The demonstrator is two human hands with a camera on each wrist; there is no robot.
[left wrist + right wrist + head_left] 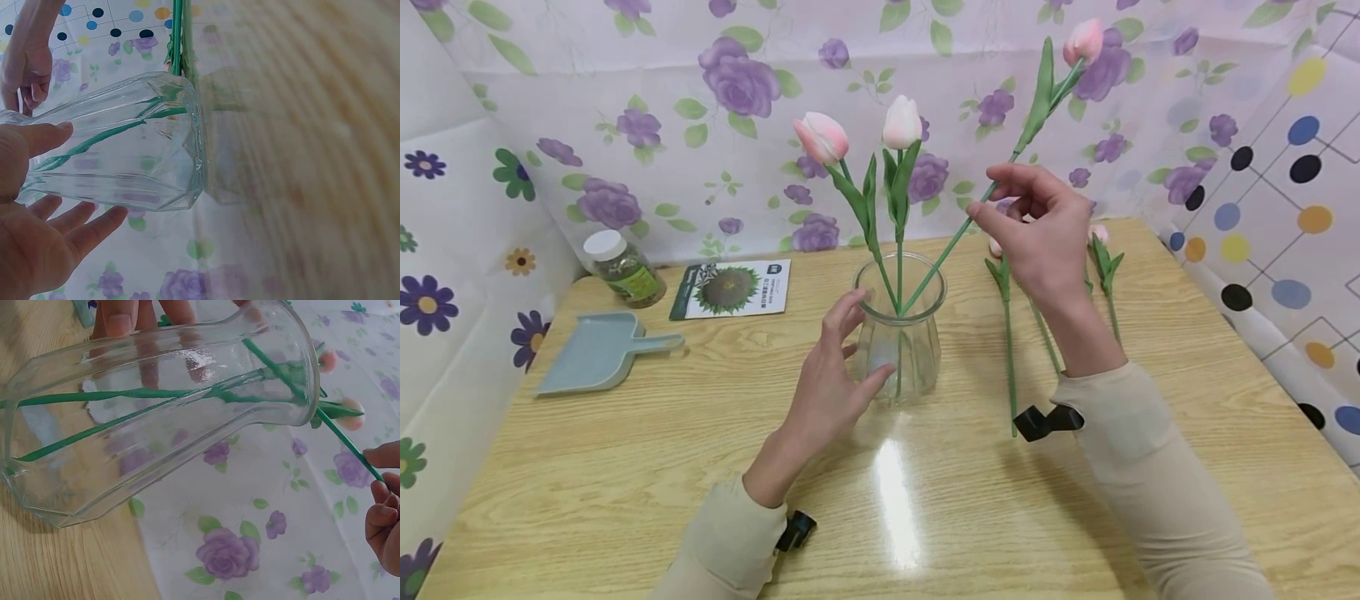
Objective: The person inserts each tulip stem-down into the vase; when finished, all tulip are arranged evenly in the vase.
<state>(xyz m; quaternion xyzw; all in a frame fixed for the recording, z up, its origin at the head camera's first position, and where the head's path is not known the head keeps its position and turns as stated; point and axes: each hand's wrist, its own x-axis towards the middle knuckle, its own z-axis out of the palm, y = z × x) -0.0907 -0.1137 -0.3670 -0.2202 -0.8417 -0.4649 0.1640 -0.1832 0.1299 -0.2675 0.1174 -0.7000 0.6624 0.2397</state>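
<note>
A clear glass vase (925, 350) stands upright on the table. My left hand (831, 375) holds it from the left, thumb on one side and fingers on the other. Two pink-and-white artificial tulips, one leaning left (822, 137) and one upright (902, 123), stand in the vase. Above and right of the rim, my right hand (1041, 225) pinches the green stem of another tulip (1037, 104) between thumb and fingers. That stem slants down through the mouth; in the right wrist view its lower end (253, 349) shows inside the neck, well above the base.
Several more tulips (1008, 350) lie on the wooden table (700, 467) right of the vase, partly behind my right hand. At the left are a blue-grey dustpan (591, 354), a white-capped jar (628, 271) and a seed packet (730, 289). Flowered cloth hangs behind.
</note>
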